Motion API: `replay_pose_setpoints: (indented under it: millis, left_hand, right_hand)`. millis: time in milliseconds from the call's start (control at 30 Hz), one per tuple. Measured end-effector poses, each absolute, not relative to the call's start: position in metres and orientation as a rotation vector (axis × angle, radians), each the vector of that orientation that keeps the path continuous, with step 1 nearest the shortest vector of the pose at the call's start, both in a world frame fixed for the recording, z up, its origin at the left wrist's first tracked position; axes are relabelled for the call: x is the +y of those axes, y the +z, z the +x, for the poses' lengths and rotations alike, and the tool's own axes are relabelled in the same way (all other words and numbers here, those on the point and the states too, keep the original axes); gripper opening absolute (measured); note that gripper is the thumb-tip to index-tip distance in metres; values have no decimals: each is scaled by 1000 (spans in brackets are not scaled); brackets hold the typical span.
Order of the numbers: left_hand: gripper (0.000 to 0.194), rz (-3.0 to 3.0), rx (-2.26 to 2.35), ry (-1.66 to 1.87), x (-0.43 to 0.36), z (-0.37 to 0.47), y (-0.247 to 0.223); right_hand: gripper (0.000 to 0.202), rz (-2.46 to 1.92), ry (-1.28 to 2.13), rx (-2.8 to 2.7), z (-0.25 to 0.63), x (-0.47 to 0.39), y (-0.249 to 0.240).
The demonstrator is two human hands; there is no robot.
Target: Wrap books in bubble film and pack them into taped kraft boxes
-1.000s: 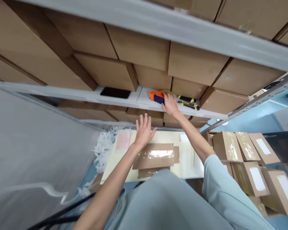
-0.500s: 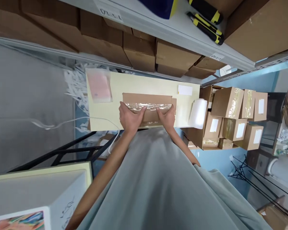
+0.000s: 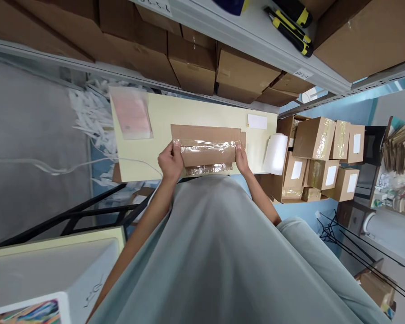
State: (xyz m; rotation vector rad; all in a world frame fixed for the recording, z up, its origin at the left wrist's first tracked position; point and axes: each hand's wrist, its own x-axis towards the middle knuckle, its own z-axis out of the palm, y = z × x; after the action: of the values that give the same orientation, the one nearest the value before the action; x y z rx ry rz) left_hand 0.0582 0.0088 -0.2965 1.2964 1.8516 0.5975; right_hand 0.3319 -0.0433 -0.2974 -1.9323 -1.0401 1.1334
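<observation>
A flat brown cardboard box (image 3: 205, 157) lies over the near part of the cream table (image 3: 135, 155), with shiny clear tape (image 3: 209, 146) running along its length. My left hand (image 3: 171, 161) grips its left end, the thumb on top. At the right end, my right hand (image 3: 242, 158) holds the edge between thumb and fingers. A second taped strip shows along the box's near side. What the fingers do underneath is hidden.
A pink sheet in a clear sleeve (image 3: 132, 113) lies at the table's left. Toward the right are a white label (image 3: 257, 121) and a white roll (image 3: 276, 154). Taped boxes (image 3: 314, 138) are stacked beyond. Above, a shelf (image 3: 256, 49) holds utility knives (image 3: 290, 33).
My hands have moved apart from the middle of the taped strip to the box's two ends. The box is now tilted or turned a little, showing more of its near taped side.
</observation>
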Motion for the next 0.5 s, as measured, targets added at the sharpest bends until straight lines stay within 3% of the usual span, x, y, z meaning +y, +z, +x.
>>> replay_pose_setpoints:
  millis: [233, 500]
  left_hand:
    - [48, 1353, 1703, 704, 20, 50, -290]
    - [54, 1415, 1625, 912, 27, 8, -235]
  right_hand:
    - [92, -1972, 1105, -1172, 339, -41, -285]
    - [59, -1836, 860, -1289, 342, -46, -218]
